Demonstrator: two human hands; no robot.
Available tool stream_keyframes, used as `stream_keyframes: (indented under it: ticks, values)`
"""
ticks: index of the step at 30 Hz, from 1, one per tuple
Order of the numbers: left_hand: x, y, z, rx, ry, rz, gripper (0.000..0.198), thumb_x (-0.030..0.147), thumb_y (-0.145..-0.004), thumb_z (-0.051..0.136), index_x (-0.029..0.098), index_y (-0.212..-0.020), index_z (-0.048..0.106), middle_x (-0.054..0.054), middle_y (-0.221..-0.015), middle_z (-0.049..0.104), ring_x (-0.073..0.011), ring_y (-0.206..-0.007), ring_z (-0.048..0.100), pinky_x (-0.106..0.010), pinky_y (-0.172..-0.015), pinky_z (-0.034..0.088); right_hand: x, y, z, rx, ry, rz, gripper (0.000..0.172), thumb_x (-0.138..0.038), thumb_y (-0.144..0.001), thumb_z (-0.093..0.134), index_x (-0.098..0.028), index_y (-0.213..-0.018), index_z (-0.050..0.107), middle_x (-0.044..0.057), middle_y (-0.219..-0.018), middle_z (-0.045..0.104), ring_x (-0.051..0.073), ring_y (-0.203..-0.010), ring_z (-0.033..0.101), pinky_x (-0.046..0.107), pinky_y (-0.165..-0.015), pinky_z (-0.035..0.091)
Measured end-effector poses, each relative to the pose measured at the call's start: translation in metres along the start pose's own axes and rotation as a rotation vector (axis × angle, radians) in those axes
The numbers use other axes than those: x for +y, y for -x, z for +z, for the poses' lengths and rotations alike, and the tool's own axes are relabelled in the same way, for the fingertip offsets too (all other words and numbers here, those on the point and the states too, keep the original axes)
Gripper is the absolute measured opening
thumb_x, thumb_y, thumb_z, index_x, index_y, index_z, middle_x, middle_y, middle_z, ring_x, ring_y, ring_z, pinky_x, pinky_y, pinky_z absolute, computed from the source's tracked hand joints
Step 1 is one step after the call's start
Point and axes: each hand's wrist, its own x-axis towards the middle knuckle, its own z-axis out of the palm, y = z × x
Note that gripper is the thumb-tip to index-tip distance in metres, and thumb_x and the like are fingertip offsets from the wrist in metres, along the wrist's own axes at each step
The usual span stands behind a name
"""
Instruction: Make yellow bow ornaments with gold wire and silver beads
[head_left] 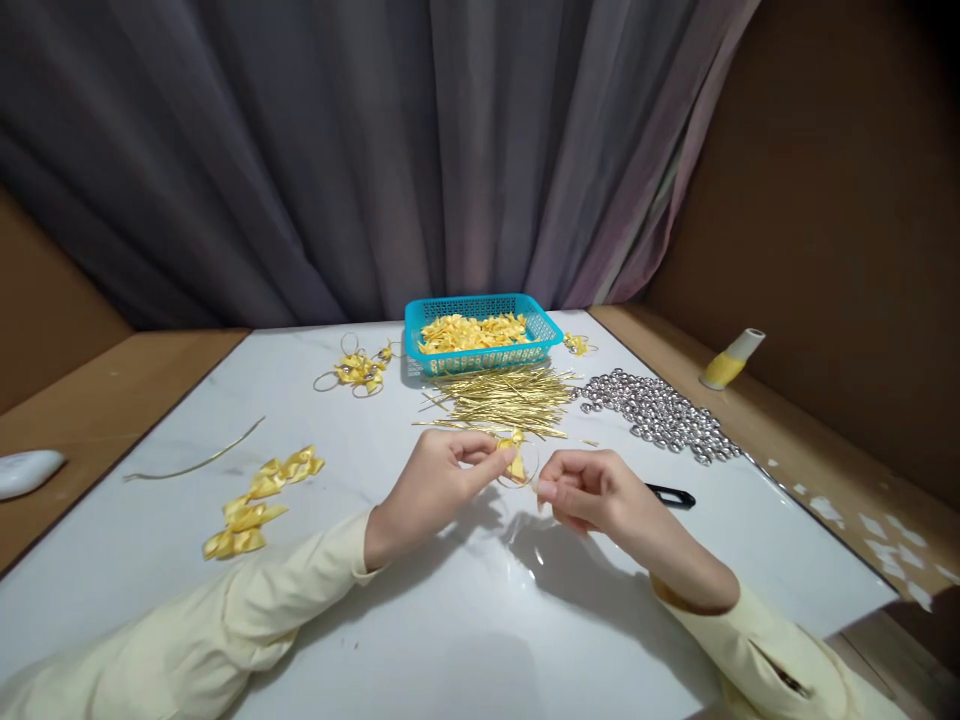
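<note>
Between thumb and fingers, my left hand (442, 485) pinches a yellow ribbon bow (516, 458) over the middle of the table. A thin gold cord (534, 470) curves from the bow toward my right hand (592, 492). My right thumb and forefinger are closed at the cord's end; the exact grip is too small to make out. Just beyond the hands lies a pile of gold cords (510, 400). Silver beads (660, 412) are spread to the right. More yellow bows (246, 515) rest on the table left of my left hand.
A blue basket (409, 345) of yellow ribbon pieces stands at the back. Finished-looking bow loops (360, 372) lie left of it. A black-handled tool (675, 497) is partly behind my right wrist. A spool of yellow thread (727, 365) stands right; a white object (30, 472) sits far left.
</note>
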Motion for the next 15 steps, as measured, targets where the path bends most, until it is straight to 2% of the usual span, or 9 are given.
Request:
stream_keyframes:
  ticks: [4, 7, 11, 15]
  values:
    - [-0.001, 0.0, 0.004, 0.024, 0.017, -0.047, 0.028, 0.029, -0.08, 0.051, 0.014, -0.059, 0.062, 0.003, -0.053, 0.052, -0.0099, -0.053, 0.045, -0.02, -0.05, 0.035, 0.006, -0.001, 0.014, 0.251, 0.368, -0.165, 0.027, -0.043, -0.077, 0.055, -0.018, -0.078, 0.045, -0.012, -0.041, 0.029, 0.006, -0.037, 0.026, 0.019, -0.041, 0.018]
    - [0.0, 0.002, 0.007, 0.014, 0.036, -0.079, 0.029, 0.028, -0.08, 0.05, 0.014, -0.056, 0.059, 0.004, -0.051, 0.045, -0.0091, -0.051, 0.039, -0.02, -0.048, 0.031, 0.016, -0.002, 0.024, 0.356, 0.66, -0.292, 0.02, -0.037, -0.081, 0.05, -0.017, -0.084, 0.045, -0.012, -0.041, 0.026, 0.007, -0.036, 0.024, 0.019, -0.042, 0.017]
    - [-0.001, 0.004, 0.009, 0.005, 0.054, -0.107, 0.033, 0.028, -0.081, 0.049, 0.013, -0.051, 0.055, 0.004, -0.05, 0.039, -0.0086, -0.05, 0.035, -0.021, -0.047, 0.027, 0.023, -0.003, 0.026, 0.358, 0.885, -0.368, 0.014, -0.029, -0.086, 0.041, -0.016, -0.084, 0.048, -0.01, -0.042, 0.027, 0.007, -0.034, 0.024, 0.019, -0.042, 0.015]
    - [-0.002, 0.004, 0.009, 0.0, 0.06, -0.089, 0.033, 0.029, -0.081, 0.049, 0.014, -0.054, 0.059, 0.003, -0.05, 0.043, -0.0094, -0.051, 0.037, -0.021, -0.048, 0.028, 0.022, -0.002, 0.022, 0.285, 0.922, -0.368, 0.017, -0.029, -0.088, 0.035, -0.016, -0.086, 0.047, -0.009, -0.042, 0.032, 0.008, -0.034, 0.029, 0.019, -0.041, 0.017]
